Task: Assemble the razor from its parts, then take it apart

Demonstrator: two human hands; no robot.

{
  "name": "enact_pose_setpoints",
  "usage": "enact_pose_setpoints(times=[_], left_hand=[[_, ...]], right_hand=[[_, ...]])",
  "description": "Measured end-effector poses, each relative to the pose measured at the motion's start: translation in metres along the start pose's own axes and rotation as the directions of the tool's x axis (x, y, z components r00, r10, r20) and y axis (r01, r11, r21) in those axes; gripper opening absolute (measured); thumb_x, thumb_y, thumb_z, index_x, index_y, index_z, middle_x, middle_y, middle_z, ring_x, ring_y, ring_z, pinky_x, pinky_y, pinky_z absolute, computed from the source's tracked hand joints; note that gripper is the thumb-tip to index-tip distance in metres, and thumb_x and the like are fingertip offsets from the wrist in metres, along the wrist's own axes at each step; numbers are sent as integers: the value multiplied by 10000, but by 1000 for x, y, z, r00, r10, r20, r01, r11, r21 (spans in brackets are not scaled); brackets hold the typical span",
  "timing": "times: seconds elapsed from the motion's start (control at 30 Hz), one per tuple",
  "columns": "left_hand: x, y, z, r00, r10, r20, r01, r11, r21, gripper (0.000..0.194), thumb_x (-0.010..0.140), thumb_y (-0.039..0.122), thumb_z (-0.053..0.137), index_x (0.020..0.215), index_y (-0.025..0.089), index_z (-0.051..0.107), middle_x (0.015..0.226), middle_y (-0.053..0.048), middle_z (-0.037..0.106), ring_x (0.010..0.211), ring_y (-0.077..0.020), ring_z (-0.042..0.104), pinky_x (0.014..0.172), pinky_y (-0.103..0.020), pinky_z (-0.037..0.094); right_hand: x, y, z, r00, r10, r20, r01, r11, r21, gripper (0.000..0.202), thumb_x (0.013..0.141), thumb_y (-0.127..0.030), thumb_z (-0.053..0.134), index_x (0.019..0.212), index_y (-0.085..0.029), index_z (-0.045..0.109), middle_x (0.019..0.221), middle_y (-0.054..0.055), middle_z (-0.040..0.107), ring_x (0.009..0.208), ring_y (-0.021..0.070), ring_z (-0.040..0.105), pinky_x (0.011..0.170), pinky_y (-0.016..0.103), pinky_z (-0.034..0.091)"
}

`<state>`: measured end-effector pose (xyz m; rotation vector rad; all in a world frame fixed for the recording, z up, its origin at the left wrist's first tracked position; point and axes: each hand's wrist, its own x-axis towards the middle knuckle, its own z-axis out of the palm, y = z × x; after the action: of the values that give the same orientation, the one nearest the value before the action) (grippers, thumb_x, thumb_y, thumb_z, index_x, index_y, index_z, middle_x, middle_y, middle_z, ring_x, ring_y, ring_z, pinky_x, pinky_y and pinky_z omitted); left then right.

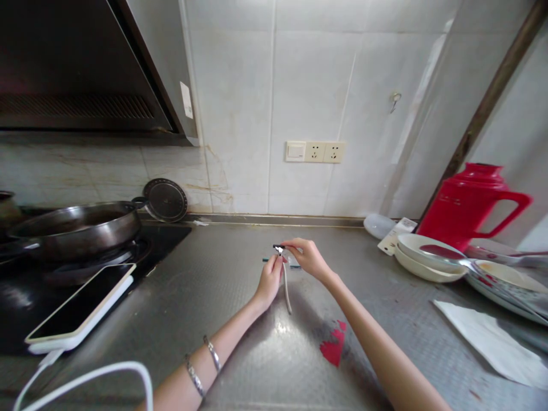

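Over the middle of the metal counter, my left hand is closed in a pinch around a small white piece, too small to name. A thin pale cord hangs down beside this hand; whether it joins the white piece is hidden by the fingers. Just to the right, my right hand pinches a small, thin black piece right at the top of the white one. A small teal-and-clear item lies behind the hands, partly covered by them.
On the left, a steel pan sits on the cooktop, near a phone on a white block with a cable. To the right are stacked dishes, a red thermos jug and a white paper. A red patch marks the counter.
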<state>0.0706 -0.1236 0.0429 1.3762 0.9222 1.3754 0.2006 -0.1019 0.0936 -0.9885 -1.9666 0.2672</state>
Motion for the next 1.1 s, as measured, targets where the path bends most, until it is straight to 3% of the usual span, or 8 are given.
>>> enact_pose_setpoints(times=[1.1], left_hand=[[1, -4, -1, 999, 36, -8, -36, 998, 52, 355, 823, 498, 391, 751, 167, 500, 505, 61, 346, 478, -85, 327, 474, -206, 258]], right_hand=[[-1, 1, 1, 1000, -12, -7, 12, 1000, 13, 230, 817, -171, 470, 892, -205, 685, 865, 48, 699, 808, 164, 628, 713, 257, 455]])
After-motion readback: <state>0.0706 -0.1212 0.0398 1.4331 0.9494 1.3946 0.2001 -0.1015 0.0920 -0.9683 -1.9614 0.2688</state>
